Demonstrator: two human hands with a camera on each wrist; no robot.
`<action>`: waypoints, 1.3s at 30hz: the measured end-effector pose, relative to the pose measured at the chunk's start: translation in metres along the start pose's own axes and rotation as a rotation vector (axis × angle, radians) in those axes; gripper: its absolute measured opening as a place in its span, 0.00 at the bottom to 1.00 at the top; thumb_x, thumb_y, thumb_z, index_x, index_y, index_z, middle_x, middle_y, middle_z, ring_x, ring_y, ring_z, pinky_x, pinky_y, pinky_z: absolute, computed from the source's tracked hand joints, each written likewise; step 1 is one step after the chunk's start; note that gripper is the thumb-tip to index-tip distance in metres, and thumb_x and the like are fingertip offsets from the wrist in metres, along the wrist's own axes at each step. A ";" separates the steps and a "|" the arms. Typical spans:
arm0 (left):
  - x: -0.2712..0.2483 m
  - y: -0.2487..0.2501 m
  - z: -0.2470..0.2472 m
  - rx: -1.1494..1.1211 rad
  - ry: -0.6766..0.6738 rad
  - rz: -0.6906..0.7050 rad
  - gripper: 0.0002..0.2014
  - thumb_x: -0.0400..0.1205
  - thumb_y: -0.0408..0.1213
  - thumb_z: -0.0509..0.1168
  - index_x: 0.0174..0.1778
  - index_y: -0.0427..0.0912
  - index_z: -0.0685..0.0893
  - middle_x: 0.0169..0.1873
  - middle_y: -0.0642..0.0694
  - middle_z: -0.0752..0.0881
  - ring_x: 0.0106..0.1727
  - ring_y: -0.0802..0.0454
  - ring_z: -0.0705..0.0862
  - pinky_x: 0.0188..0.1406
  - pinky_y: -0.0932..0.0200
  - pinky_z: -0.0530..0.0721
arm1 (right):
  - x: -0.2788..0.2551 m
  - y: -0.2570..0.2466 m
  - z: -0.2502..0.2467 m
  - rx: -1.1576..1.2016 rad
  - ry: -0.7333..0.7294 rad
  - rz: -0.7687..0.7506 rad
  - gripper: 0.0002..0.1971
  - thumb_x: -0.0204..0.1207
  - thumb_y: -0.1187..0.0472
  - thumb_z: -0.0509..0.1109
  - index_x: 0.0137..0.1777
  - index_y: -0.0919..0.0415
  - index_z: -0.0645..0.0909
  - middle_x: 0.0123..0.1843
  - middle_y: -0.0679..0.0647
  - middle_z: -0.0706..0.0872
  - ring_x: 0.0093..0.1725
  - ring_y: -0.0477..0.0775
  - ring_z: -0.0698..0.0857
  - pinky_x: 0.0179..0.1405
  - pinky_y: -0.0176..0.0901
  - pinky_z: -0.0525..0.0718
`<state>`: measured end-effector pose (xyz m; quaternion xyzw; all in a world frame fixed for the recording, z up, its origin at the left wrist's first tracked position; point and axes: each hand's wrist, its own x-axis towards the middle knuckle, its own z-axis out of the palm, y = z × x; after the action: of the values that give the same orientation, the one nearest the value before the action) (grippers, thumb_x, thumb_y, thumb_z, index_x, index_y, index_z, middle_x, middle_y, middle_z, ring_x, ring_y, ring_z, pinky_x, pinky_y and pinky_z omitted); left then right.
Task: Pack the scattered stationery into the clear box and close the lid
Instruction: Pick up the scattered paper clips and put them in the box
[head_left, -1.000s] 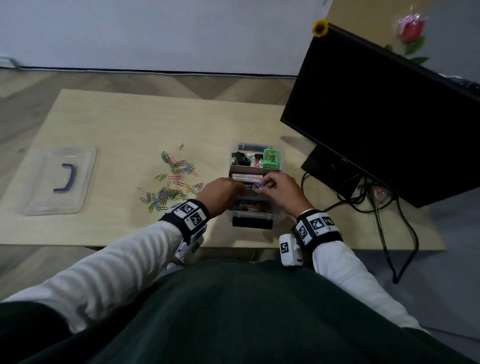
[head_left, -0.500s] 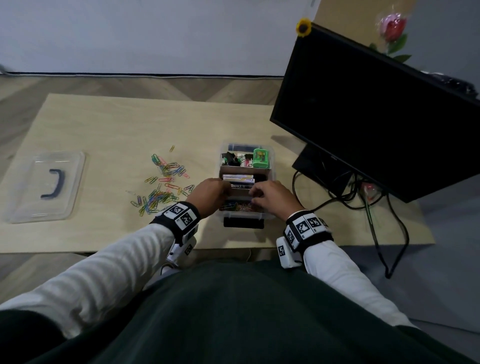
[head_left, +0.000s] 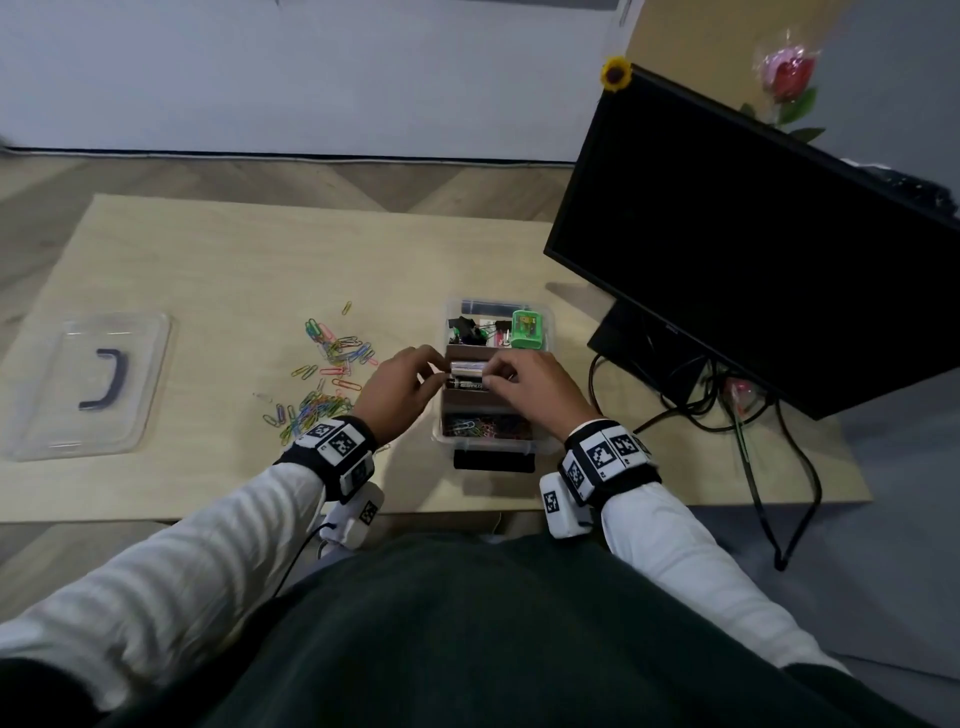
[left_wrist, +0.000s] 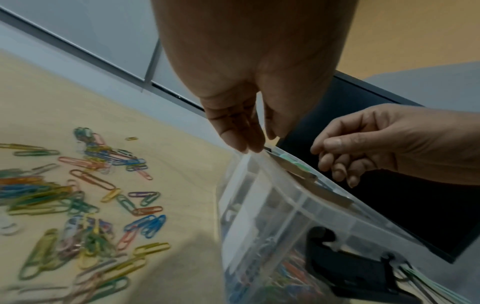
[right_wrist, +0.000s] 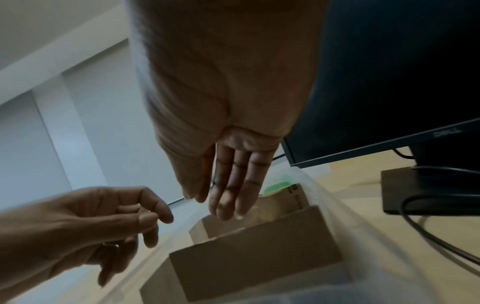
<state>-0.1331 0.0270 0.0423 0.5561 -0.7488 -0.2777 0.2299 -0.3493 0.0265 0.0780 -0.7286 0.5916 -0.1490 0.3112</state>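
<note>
Light wooden desk (head_left: 218, 260) against a white wall. Clear box (head_left: 493, 447) stands open near the front edge, just left of the monitor (head_left: 753, 234). Its middle compartment holds a brown cardboard insert (right_wrist: 254, 265) with batteries (head_left: 467, 376); paper clips fill the near compartment, and a green item (head_left: 527, 328) sits at the far end. Both hands hover over the middle compartment: left hand (head_left: 397, 389) at the box's left wall, right hand (head_left: 530, 387) at its right. Fingers loosely curled; whether they pinch anything cannot be determined. Scattered paper clips (head_left: 322, 379) lie just left of the box. Lid (head_left: 93, 384) rests well apart at far left.
</note>
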 end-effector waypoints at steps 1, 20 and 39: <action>0.000 -0.007 -0.004 0.009 0.005 -0.029 0.07 0.84 0.42 0.64 0.56 0.47 0.82 0.45 0.48 0.83 0.40 0.52 0.81 0.40 0.56 0.77 | 0.004 -0.007 0.002 0.010 -0.009 -0.013 0.04 0.81 0.54 0.72 0.52 0.50 0.87 0.48 0.45 0.88 0.47 0.43 0.85 0.47 0.44 0.85; -0.059 -0.178 -0.061 0.461 -0.368 -0.667 0.59 0.60 0.52 0.84 0.81 0.47 0.55 0.68 0.33 0.61 0.65 0.29 0.74 0.62 0.37 0.81 | 0.103 -0.122 0.135 -0.419 -0.482 -0.041 0.46 0.71 0.55 0.80 0.85 0.54 0.57 0.79 0.68 0.62 0.67 0.73 0.78 0.60 0.61 0.83; 0.004 -0.173 -0.062 0.380 -0.484 -0.284 0.30 0.77 0.36 0.70 0.74 0.48 0.67 0.60 0.37 0.67 0.42 0.36 0.84 0.44 0.44 0.86 | 0.136 -0.106 0.190 -0.543 -0.443 0.091 0.33 0.77 0.69 0.68 0.80 0.62 0.60 0.74 0.69 0.66 0.68 0.72 0.74 0.62 0.61 0.80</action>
<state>0.0279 -0.0257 -0.0278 0.6056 -0.7353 -0.2863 -0.1031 -0.1220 -0.0398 -0.0203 -0.7724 0.5595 0.1892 0.2334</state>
